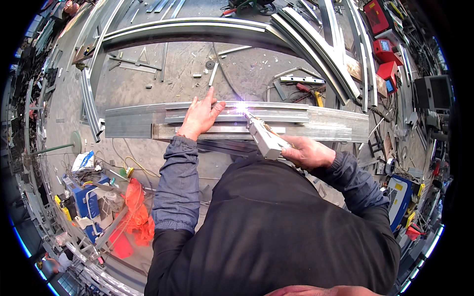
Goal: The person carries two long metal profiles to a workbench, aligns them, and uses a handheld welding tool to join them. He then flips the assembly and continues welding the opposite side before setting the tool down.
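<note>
In my right hand (310, 152) is a pale, boxy welding gun (266, 143), gripped at its rear end. A bright white-violet flash (241, 106) burns at the gun's tip, on the far edge of some long metal profiles (289, 116). The glare hides the exact contact point. Just left of the flash, my left hand (198, 118) lies on the profiles with its fingers spread and its fingertips past their far edge. These silvery profiles lie crosswise in front of me, side by side on a wider metal piece (340, 127).
Large steel beams (197, 24) frame the floor beyond. A spirit level (302, 79) and a red-and-yellow tool (317, 97) lie there; a cable (226, 74) runs toward the flash. Orange plastic sheeting (136, 209) and blue equipment (88, 200) stand left, red machines (384, 50) far right.
</note>
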`<state>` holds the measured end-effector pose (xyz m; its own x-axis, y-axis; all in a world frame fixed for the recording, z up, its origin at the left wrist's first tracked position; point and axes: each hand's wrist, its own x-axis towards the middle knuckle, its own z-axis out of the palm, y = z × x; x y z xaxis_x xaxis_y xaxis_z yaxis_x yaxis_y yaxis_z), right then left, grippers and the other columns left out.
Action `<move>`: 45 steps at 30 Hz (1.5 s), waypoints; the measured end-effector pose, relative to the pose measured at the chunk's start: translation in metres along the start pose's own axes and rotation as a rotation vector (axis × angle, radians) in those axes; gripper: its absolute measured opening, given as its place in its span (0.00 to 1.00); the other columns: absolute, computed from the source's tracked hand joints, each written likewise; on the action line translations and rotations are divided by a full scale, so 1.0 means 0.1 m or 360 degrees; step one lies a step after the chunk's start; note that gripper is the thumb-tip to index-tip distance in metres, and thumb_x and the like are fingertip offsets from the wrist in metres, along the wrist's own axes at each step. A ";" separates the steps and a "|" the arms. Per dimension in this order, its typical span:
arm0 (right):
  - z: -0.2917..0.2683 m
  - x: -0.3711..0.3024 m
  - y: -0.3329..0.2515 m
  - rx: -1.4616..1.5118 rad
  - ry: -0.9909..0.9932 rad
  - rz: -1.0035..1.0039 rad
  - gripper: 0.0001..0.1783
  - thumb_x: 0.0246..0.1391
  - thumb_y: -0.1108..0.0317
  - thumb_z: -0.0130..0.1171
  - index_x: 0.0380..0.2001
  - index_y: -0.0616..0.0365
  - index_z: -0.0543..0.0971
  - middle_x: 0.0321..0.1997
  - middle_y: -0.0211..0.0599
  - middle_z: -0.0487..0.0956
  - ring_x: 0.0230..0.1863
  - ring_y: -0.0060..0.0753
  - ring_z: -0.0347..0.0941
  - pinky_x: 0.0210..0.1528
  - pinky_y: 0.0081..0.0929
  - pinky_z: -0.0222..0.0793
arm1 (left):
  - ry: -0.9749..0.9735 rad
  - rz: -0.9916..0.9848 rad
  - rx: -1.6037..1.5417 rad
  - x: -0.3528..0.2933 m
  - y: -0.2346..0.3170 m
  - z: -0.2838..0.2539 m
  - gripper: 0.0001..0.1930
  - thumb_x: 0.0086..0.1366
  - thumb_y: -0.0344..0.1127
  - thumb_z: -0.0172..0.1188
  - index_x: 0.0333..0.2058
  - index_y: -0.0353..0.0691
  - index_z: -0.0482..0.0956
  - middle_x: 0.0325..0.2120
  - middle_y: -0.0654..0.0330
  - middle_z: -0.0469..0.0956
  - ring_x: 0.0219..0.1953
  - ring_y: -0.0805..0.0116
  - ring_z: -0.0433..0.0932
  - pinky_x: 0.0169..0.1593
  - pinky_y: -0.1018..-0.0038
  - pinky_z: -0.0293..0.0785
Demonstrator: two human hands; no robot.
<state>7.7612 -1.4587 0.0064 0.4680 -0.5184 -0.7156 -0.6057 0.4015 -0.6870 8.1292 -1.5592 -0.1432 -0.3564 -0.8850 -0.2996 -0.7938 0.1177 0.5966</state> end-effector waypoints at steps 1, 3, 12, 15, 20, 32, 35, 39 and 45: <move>0.00 0.00 0.00 -0.0007 0.0006 -0.0018 0.35 0.78 0.46 0.59 0.79 0.50 0.70 0.60 0.46 0.87 0.60 0.33 0.81 0.64 0.33 0.75 | 0.0006 -0.0001 -0.0008 0.00 0.00 0.00 0.54 0.78 0.77 0.37 0.81 0.33 0.50 0.65 0.47 0.81 0.72 0.48 0.74 0.83 0.47 0.49; 0.00 -0.01 0.00 -0.0013 0.0007 0.0017 0.35 0.78 0.46 0.59 0.78 0.51 0.70 0.60 0.46 0.86 0.60 0.33 0.81 0.65 0.33 0.74 | 0.0018 -0.0005 -0.0023 -0.01 0.00 0.01 0.54 0.78 0.77 0.37 0.81 0.33 0.50 0.65 0.47 0.81 0.73 0.48 0.74 0.83 0.47 0.49; 0.02 -0.03 0.02 0.0023 -0.0003 0.0037 0.35 0.77 0.45 0.60 0.78 0.50 0.71 0.61 0.45 0.86 0.61 0.33 0.81 0.65 0.34 0.74 | -0.0014 -0.0049 -0.0033 0.00 -0.01 0.03 0.52 0.79 0.76 0.36 0.81 0.33 0.48 0.67 0.48 0.80 0.74 0.48 0.71 0.83 0.47 0.47; 0.03 -0.04 0.02 0.0000 0.0011 0.0064 0.35 0.77 0.45 0.59 0.78 0.50 0.71 0.60 0.44 0.86 0.60 0.32 0.81 0.63 0.33 0.75 | 0.0012 -0.0039 -0.0065 -0.02 0.01 0.03 0.53 0.78 0.77 0.36 0.81 0.33 0.50 0.67 0.47 0.80 0.74 0.48 0.73 0.83 0.47 0.47; 0.03 -0.04 0.06 -0.0017 0.0032 0.0030 0.35 0.77 0.44 0.60 0.78 0.50 0.71 0.58 0.43 0.87 0.58 0.31 0.81 0.62 0.34 0.75 | 0.0010 -0.0041 -0.0075 -0.02 0.01 0.02 0.53 0.78 0.77 0.35 0.81 0.33 0.50 0.67 0.47 0.79 0.74 0.49 0.72 0.84 0.47 0.46; -0.02 -0.07 0.09 0.0328 -0.0093 0.0035 0.33 0.79 0.51 0.58 0.79 0.52 0.69 0.45 0.29 0.84 0.42 0.19 0.75 0.46 0.24 0.74 | 0.0195 -0.0150 -0.0005 -0.01 0.14 0.16 0.43 0.83 0.65 0.46 0.79 0.32 0.57 0.61 0.43 0.83 0.68 0.47 0.78 0.82 0.47 0.52; -0.14 -0.10 0.00 0.0550 -0.0141 -0.0028 0.32 0.80 0.52 0.57 0.78 0.54 0.69 0.37 0.21 0.78 0.34 0.14 0.68 0.36 0.20 0.69 | 0.0226 -0.0155 -0.0052 -0.01 0.13 0.20 0.42 0.83 0.62 0.47 0.79 0.33 0.58 0.61 0.43 0.83 0.68 0.47 0.78 0.82 0.47 0.52; -0.29 0.00 0.10 0.0277 -0.0204 -0.0003 0.33 0.79 0.50 0.58 0.79 0.53 0.69 0.37 0.22 0.80 0.32 0.17 0.71 0.35 0.25 0.72 | 0.0209 -0.0119 -0.0114 -0.05 0.07 0.18 0.40 0.83 0.60 0.48 0.78 0.33 0.59 0.62 0.45 0.83 0.69 0.47 0.77 0.82 0.47 0.53; -0.23 0.01 0.05 -0.0211 -0.0046 -0.0070 0.37 0.77 0.45 0.60 0.80 0.49 0.68 0.50 0.43 0.87 0.49 0.34 0.84 0.53 0.34 0.79 | 0.0223 -0.0107 -0.0068 -0.08 0.11 0.21 0.38 0.84 0.58 0.49 0.79 0.37 0.58 0.65 0.48 0.81 0.72 0.49 0.75 0.82 0.47 0.50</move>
<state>7.7437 -1.4746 0.0051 0.5132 -0.5106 -0.6898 -0.6631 0.2744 -0.6965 8.1134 -1.5414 -0.1500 -0.2286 -0.9447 -0.2352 -0.7909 0.0393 0.6107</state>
